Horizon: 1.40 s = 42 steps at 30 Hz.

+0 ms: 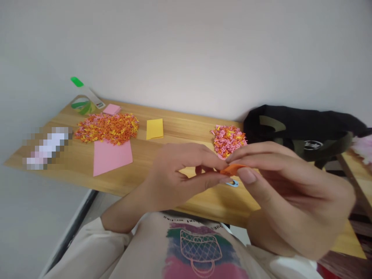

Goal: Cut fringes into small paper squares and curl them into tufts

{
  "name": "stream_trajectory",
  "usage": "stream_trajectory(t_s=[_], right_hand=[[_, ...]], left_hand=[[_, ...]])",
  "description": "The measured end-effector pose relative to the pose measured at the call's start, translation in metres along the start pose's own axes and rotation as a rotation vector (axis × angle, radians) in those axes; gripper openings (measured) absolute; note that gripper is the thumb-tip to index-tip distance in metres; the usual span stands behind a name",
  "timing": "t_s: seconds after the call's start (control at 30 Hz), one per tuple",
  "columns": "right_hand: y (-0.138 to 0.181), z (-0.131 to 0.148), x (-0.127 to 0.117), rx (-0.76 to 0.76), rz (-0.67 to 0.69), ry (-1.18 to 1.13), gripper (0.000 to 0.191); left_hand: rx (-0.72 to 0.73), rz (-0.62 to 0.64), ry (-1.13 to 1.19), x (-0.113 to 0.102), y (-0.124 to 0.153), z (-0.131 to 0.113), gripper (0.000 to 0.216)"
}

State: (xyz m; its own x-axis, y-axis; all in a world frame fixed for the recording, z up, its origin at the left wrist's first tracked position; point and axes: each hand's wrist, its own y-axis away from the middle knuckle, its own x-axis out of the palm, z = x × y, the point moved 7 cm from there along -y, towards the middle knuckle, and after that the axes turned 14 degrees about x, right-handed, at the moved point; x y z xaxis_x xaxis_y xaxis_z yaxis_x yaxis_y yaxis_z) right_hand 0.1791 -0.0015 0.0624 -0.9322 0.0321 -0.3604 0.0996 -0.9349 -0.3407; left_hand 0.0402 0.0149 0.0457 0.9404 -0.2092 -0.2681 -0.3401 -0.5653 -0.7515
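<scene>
An orange piece of paper (pixel 231 169) is up above the table (pixel 130 186), pinched between thumb and fingers of both the left hand (pixel 174 178) and the right hand (pixel 296 193); it seems mid-handling, not yet put down. Beneath lies a small blue object (pixel 235 183), partly hidden. Beyond sits a pile of tiny paper bits (pixel 229 140), with a larger heap (pixel 109 128) to the left, so much seems done. Yellow paper (pixel 155 129) and a pink pad (pixel 112 109) apparently remain whole.
</scene>
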Motion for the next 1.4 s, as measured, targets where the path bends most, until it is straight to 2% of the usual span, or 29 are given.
stream_trajectory(t_s=[0.23,0.47,0.87,1.13,1.4], right_hand=[[0.000,0.003,-0.001,-0.021,-0.028,0.029,0.017],[0.001,-0.002,-0.002,0.045,-0.069,0.022,0.012],[-0.002,0.009,-0.003,-0.008,-0.066,0.051,0.014],[0.003,-0.003,-0.002,0.068,-0.058,-0.008,0.008],[0.003,-0.006,-0.002,0.111,-0.011,-0.016,0.008]], left_hand=[[-0.065,-0.031,0.063,0.002,0.002,0.002,0.004],[-0.080,-0.063,0.057,0.003,0.002,0.001,0.007],[-0.047,-0.037,0.066,0.003,0.000,-0.001,0.012],[-0.048,-0.053,0.056,0.001,-0.001,-0.003,0.015],[0.013,-0.042,0.017,0.001,-0.005,-0.008,0.025]])
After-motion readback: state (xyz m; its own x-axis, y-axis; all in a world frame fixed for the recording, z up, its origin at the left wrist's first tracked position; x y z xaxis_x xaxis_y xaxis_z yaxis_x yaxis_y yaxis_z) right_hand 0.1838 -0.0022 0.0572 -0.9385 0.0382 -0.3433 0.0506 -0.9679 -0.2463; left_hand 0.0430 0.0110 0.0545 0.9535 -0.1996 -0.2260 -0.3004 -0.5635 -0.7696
